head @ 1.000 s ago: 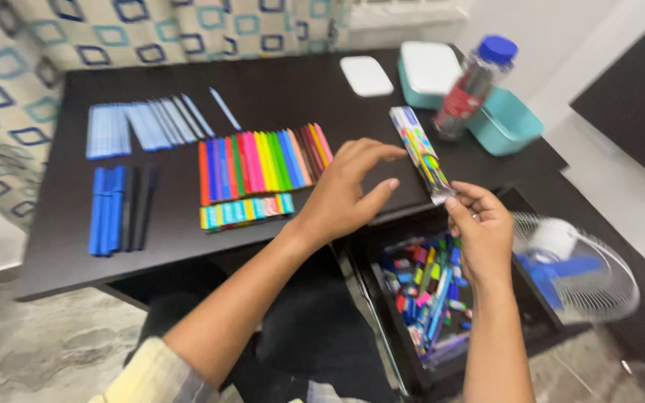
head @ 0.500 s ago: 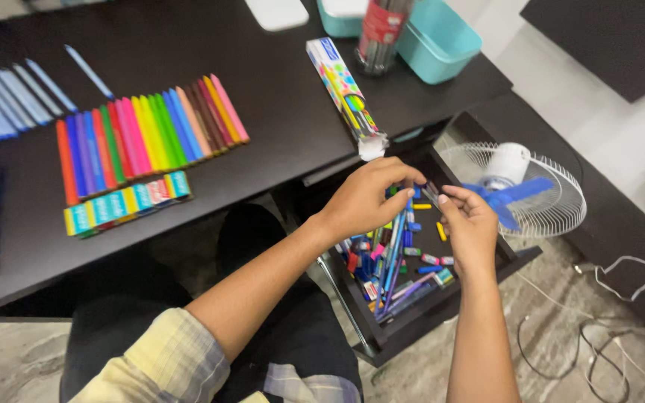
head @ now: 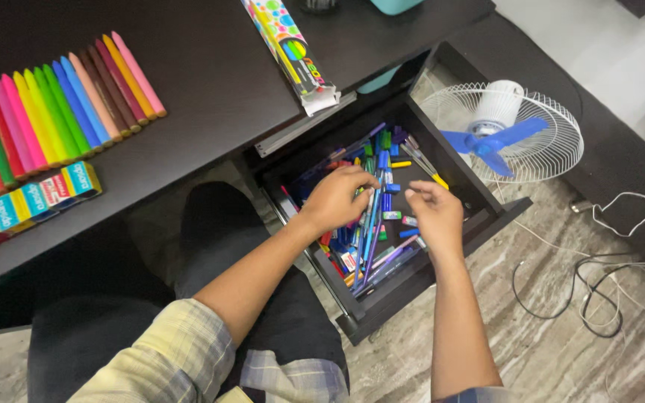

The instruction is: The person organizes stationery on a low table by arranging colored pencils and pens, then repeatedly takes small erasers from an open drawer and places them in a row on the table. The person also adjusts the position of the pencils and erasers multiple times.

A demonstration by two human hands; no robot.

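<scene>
Worktop (head: pixel 210 89): matt dark wood laminate. Drawer (head: pixel 457 160) pens (head: pixel 373 224): glossy plastic. Fan (head: pixel 513 130) guard: white wire. Floor (head: pixel 561 351): polished marble.

A dark desk (head: pixel 210 82) fills the far left over a grey marbled floor (head: pixel 561 358). To the right, a white fan (head: pixel 502 130) with blue blades stands near tangled cables (head: pixel 599 291).

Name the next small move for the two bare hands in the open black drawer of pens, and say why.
Probably close the left hand on one pen from the loose heap of blue and purple pens and lift it clear. Both hands are down in the open black drawer; the left rests on the heap, and the right hand shows curled fingers with no pen clearly gripped.
</scene>
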